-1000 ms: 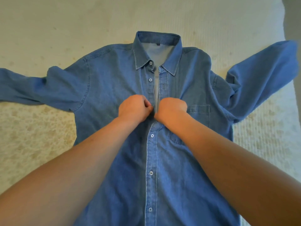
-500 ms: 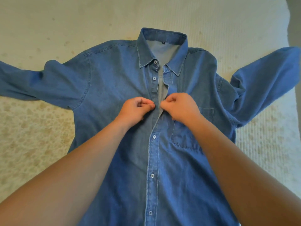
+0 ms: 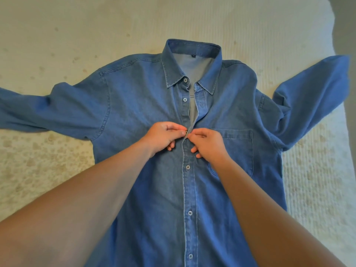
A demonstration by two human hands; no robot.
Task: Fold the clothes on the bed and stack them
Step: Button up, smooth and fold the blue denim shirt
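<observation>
Hands [image 3: 185, 139] pinch spread blue denim shirt's [image 3: 138, 105] placket.

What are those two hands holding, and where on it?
The denim shirt. The left hand and right hand each pinch an edge of its front button placket at chest height, beside the pocket.

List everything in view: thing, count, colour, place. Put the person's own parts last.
denim shirt: one, blue, laid face up across the bed, sleeves spread, top of the placket open.
chest pocket: one, blue, on the shirt front beside the right hand.
buttons: six visible, pale, down the placket and at the collar.
bed cover: one, cream, under the shirt.
left hand: one, pinches the placket edge at chest height.
right hand: one, pinches the opposite placket edge.
</observation>
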